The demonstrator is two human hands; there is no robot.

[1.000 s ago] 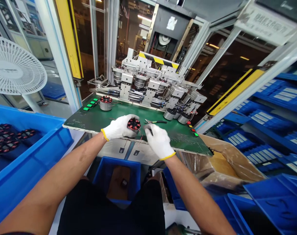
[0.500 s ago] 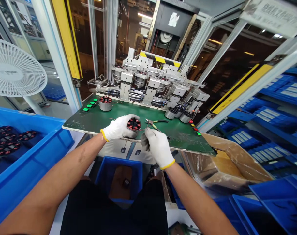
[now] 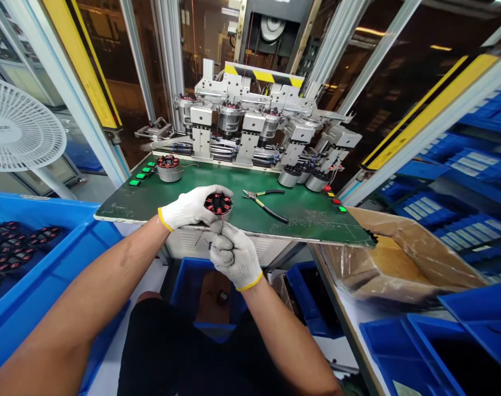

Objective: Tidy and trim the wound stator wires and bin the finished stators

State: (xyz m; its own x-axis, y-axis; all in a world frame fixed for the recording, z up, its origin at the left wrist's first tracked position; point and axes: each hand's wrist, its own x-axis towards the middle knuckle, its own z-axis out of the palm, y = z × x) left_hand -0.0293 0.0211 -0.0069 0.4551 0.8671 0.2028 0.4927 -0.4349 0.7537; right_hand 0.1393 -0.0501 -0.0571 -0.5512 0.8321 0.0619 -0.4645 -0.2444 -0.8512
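white-gloved left hand [image 3: 192, 208] cups stator [image 3: 218, 204]; right hand [image 3: 236, 253] pinches wire [image 3: 223, 218]

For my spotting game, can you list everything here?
table: 1, green, centre
coiled core: 1, black-red, table's front edge
cylinders: 4, silver, one table left, three right
pliers: 1, green-black, on table
buttons: several, green and red, table's ends
machine: 1, silver, table's back
bars: 2, yellow, flanking machine
fan: 1, white, far left
big bin: 1, blue, left, holding coils
lower bin: 1, blue, below table
carton: 1, brown, right
other bins: several, blue, right
left hand: 1, white glove, holding coiled core
right hand: 1, white glove, pinching wires
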